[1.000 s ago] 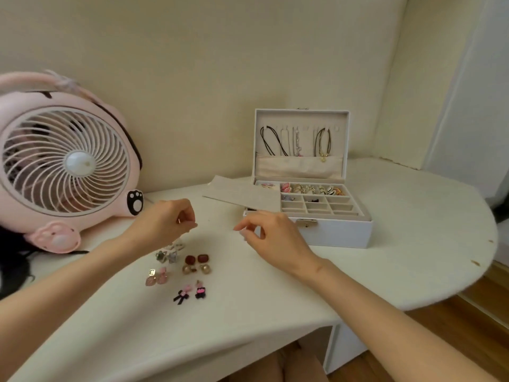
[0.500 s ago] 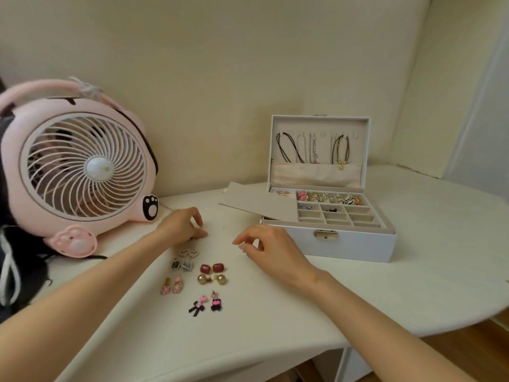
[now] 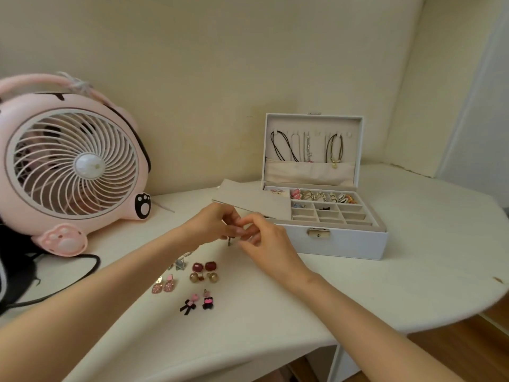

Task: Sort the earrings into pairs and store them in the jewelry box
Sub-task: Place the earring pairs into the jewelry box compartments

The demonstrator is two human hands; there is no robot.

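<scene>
Hands have met now: left hand (image 3: 212, 226) and right hand (image 3: 265, 239) together pinch 1 small earring (image 3: 229, 242) beside the box (image 3: 338, 244); other earrings (image 3: 204, 267) lie nearer the front edge of the table (image 3: 413, 257).

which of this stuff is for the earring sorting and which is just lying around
For the job: held earring pinched between left hand and right hand; red earrings; gold earrings; pink glitter earrings; black-and-pink earrings; silver earrings; jewelry box.
Lying about: pink fan; black cable.
</scene>
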